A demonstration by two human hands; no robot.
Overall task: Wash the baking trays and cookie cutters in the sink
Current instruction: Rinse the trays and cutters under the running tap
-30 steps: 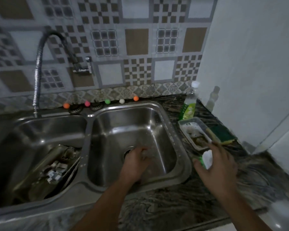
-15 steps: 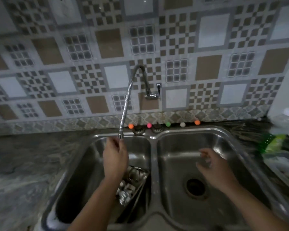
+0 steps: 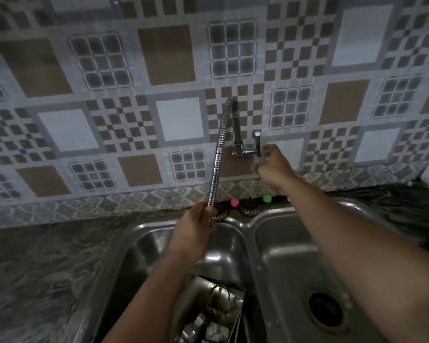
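Gripping the bendy tap hose (image 3: 217, 154) near its lower end, my left hand (image 3: 196, 229) curls round it above the left sink (image 3: 144, 246) basin; right hand (image 3: 273, 164) at the tap lever (image 3: 257, 142), fingers curled, hold unclear. Baking trays (image 3: 208, 310) and cookie cutters (image 3: 218, 300) lie heaped in that basin.

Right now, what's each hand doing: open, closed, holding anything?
Left hand: gripping the hose near its lower end.
Right hand: at the tap handle, fingers curled; grip cannot be told.
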